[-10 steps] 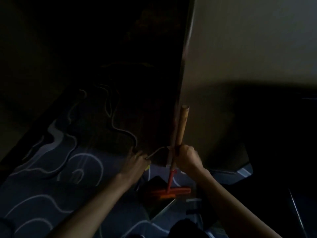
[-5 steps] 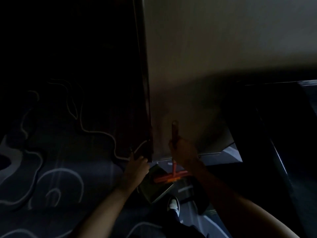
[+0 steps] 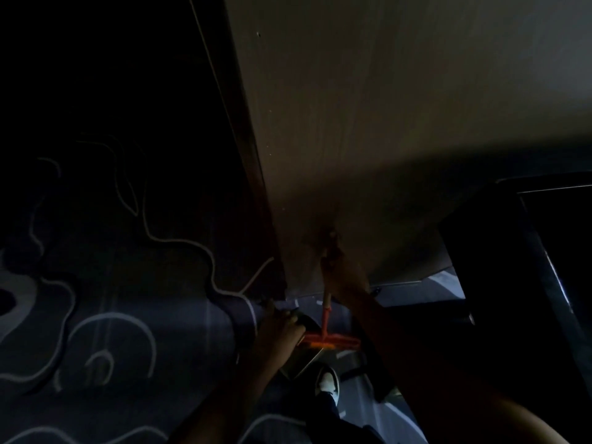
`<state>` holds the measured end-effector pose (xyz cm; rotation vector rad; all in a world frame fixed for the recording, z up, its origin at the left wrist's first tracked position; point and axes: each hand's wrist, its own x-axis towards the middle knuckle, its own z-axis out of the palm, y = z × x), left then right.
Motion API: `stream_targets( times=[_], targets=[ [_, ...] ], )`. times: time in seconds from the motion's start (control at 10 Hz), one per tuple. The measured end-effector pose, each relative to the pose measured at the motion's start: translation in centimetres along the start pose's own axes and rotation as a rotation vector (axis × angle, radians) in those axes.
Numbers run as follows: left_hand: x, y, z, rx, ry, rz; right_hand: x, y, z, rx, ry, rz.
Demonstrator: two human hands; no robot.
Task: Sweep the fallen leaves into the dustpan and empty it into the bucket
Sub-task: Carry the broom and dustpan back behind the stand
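The scene is very dark. My right hand [image 3: 341,274] is closed around the wooden handle of a broom [image 3: 326,299], whose orange head [image 3: 333,340] rests low near the floor. My left hand [image 3: 282,328] grips the handle of a dark dustpan [image 3: 302,360], which sits tilted just left of and below the broom head. No leaves or bucket can be made out in the dimness.
A tall pale wall panel [image 3: 384,123] rises right in front of me, with a dark edge post [image 3: 256,187] on its left. Dark carpet with pale curving lines [image 3: 112,331] spreads to the left. My white shoe [image 3: 328,382] stands below the dustpan. A dark object [image 3: 528,267] fills the right.
The view has swung so the wall panel now fills more of the frame. Both hands have lowered, and the broom head and dustpan have come closer together near my shoe.
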<state>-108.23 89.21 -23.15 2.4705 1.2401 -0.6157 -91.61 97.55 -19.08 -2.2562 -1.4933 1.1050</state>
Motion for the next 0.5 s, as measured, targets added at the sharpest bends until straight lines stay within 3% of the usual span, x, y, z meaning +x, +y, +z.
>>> stream_targets(
  times=[0.3,0.5],
  targets=[
    [-1.2,-1.0,-1.9,-0.010,-0.023,-0.044,0.6,-1.1,-1.3,0.126,0.007,0.000],
    [-2.1,-0.8,-2.0,-0.023,0.087,-0.090,-0.3,-0.4,-1.4,0.336,-0.035,0.039]
  ],
)
